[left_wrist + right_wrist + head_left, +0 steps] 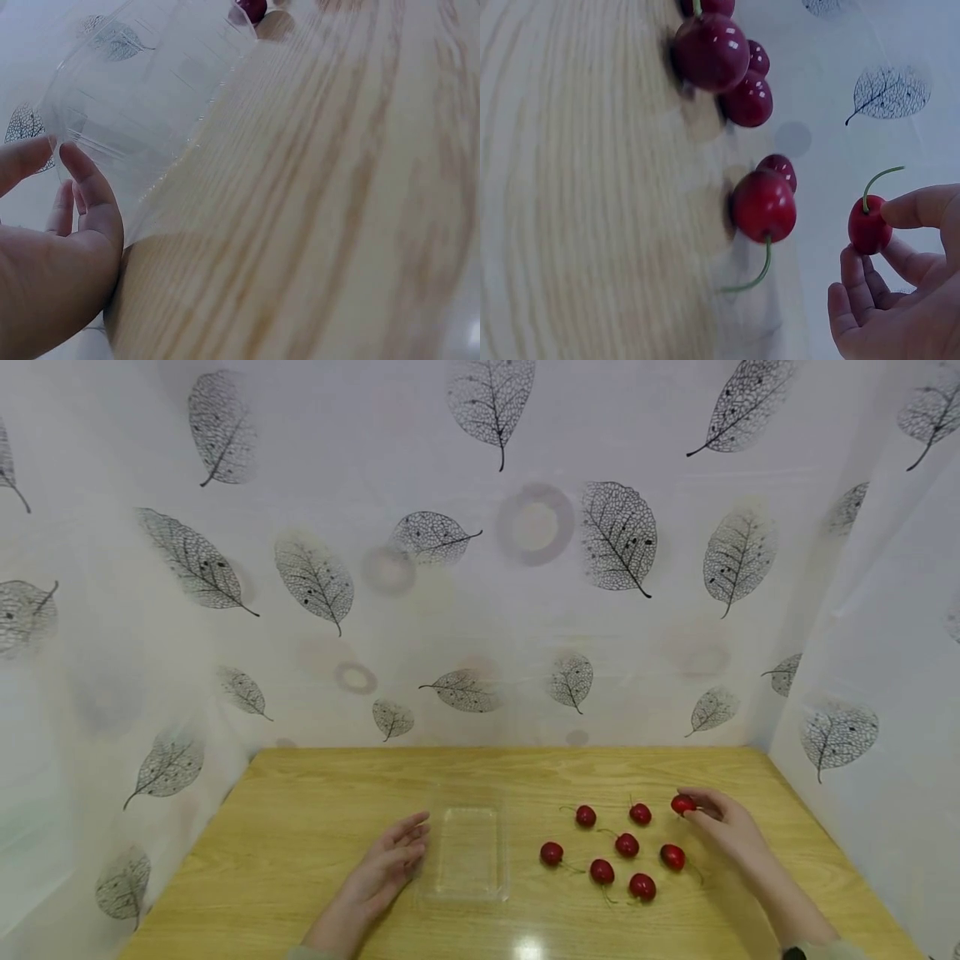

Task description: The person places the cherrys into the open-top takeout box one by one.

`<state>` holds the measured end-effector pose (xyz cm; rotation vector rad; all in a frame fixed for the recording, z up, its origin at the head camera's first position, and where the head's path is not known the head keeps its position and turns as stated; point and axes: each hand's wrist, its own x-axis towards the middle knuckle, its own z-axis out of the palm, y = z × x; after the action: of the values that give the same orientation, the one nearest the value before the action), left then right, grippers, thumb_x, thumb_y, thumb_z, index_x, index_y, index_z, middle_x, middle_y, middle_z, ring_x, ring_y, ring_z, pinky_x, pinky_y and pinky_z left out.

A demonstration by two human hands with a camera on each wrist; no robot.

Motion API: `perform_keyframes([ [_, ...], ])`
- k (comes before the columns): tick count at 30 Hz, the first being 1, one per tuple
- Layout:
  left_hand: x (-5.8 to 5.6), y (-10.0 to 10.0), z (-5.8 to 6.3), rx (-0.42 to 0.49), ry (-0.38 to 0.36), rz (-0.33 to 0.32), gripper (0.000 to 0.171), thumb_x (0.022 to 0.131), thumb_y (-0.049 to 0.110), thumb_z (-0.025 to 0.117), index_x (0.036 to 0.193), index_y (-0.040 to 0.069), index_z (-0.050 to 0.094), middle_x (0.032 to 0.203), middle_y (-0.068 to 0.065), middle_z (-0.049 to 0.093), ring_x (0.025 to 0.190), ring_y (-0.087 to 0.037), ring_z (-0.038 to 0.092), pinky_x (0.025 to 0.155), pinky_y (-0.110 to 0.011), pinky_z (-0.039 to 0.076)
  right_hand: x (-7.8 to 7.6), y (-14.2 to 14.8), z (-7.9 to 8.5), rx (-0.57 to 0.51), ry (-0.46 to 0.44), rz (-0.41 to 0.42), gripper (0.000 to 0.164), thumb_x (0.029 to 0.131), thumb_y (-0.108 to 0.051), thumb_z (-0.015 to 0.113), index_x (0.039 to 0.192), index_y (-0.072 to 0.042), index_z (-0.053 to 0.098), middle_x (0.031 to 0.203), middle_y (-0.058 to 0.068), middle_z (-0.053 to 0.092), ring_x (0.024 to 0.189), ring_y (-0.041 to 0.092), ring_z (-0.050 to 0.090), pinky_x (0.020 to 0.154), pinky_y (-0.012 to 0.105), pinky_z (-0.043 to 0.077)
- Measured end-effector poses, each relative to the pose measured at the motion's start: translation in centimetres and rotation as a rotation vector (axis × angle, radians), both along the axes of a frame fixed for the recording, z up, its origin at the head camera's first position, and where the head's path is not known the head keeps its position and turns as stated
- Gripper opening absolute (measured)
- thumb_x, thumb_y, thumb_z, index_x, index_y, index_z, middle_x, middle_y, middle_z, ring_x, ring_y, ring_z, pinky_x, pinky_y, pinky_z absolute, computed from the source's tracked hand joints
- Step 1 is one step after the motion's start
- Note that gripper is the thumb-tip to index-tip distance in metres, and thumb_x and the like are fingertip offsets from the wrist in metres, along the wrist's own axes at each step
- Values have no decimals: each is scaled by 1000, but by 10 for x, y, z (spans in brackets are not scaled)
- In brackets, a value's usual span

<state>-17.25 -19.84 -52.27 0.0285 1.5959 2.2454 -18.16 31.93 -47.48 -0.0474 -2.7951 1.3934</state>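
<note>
In the head view my right hand (722,823) holds a red cherry (683,804) above the table's right side. The right wrist view shows that cherry (868,225) pinched between thumb and fingertips, its green stem pointing up. My left hand (386,868) is beside a clear plastic box (501,852), fingers loosely bent at its left edge. In the left wrist view the fingertips of the left hand (67,247) meet the rim of the box (135,97); firm contact is hard to tell. Several cherries (627,845) with stems lie between box and right hand.
A light wooden table (315,793) carries everything. Behind it and at both sides hangs a pale sheet (480,627) printed with dark leaves. One cherry (672,857) lies just below the right hand, its stem toward the wrist.
</note>
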Motion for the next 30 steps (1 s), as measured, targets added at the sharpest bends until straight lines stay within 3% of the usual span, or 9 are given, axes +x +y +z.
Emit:
perform_keyframes([
  [5, 0, 0, 0, 4, -4, -2, 59, 102, -1, 59, 157, 4, 41, 133, 7, 54, 117, -5, 56, 95, -18, 51, -2, -14, 7, -30, 2, 38, 47, 106, -9, 60, 148, 10, 51, 146, 35, 57, 95, -23, 49, 86, 10, 48],
  [18, 1, 1, 0, 4, -4, -2, 60, 102, -2, 58, 158, 3, 38, 133, 4, 51, 115, -5, 55, 94, -18, 51, -4, -55, 25, -94, 4, 92, 47, 106, -11, 62, 150, 3, 53, 145, 26, 60, 101, -13, 55, 90, 15, 50],
  [25, 0, 1, 1, -10, -21, 11, 63, 102, -1, 59, 160, 0, 34, 136, 3, 50, 118, -6, 54, 96, -18, 51, -5, -78, 32, -110, 27, 151, 44, 105, -11, 63, 148, 1, 57, 143, 24, 63, 117, 17, 64, 91, 22, 53],
  [30, 0, 1, 0, -5, -25, 12, 64, 102, -1, 59, 160, 0, 33, 137, 3, 51, 118, -6, 54, 96, -18, 51, -7, -93, 35, -145, 48, 194, 43, 105, -11, 64, 146, 0, 58, 140, 24, 64, 116, 19, 67, 86, 24, 56],
])
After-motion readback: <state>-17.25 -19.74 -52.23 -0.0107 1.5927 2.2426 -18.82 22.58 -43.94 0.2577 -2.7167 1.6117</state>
